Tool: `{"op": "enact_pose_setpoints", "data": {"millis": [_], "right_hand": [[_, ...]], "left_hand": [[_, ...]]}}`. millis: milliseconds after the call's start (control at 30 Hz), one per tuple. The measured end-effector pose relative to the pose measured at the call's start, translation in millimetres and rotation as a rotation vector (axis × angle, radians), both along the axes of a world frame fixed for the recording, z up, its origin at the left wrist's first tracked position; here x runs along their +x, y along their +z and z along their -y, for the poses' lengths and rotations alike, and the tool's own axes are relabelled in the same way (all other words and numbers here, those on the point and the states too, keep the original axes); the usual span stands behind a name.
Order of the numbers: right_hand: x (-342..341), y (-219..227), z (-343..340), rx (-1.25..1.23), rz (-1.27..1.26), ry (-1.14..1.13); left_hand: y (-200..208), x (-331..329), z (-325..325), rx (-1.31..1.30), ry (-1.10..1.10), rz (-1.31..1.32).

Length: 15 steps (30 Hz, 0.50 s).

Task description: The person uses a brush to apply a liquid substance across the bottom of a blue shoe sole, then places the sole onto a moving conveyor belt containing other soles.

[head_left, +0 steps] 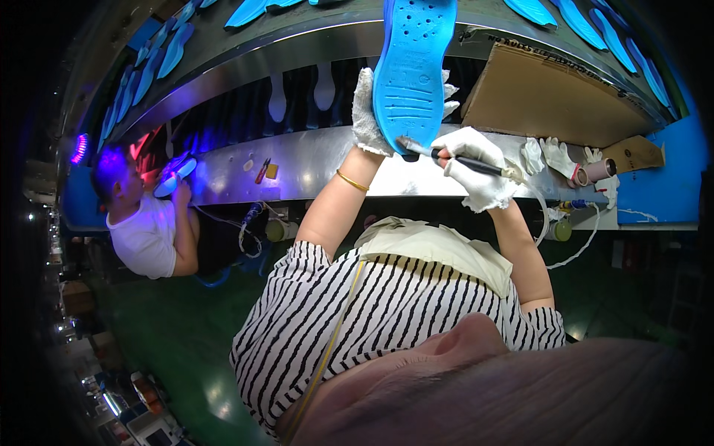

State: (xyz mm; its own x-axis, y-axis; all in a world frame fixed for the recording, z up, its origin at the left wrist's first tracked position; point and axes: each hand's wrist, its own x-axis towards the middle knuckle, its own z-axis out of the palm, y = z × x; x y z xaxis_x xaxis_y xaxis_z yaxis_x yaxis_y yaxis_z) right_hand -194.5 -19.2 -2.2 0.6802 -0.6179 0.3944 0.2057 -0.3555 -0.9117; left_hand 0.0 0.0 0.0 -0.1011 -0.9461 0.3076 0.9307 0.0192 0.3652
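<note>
Head view: where's that long, bright-blue holed sole (411,89)?
"In my white-gloved left hand (367,119), fingers spread around its back."
"Your white-gloved right hand (483,186)?"
"Fingers pinching my black-handled, silver-tipped tool (425,151), at the sole's bottom."

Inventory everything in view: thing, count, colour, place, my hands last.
Held sole: 1, blue, upper centre
Brush: 1, black-handled, at held sole's lower end
Other soles: many, blue, conveyor beyond
Cardboard: 1 piece, brown, right of held sole
Spare gloves: several, white, bench's right end
Roll: at least 1, pinkish, beside spare gloves
Metal bench: 1, silver, below conveyor
Block: 1, yellow, bench's left part
Co-worker: 1, white top, far left
Left hand: 1, white glove, holding sole
Right hand: 1, white glove, holding brush
</note>
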Motion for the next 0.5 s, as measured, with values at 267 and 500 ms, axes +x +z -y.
{"op": "enact_pose_setpoints", "data": {"millis": [267, 500], "right_hand": [[-32.2, 2.1, -11.6, 0.187, -0.138, 0.072], [-0.1, 22.9, 1.9, -0.361, -0.025, 0.054]], "left_hand": [[1.0, 0.2, 3.3, 0.053, -0.041, 0.090], [19.4, -2.0, 5.8, 0.241, -0.132, 0.226]]}}
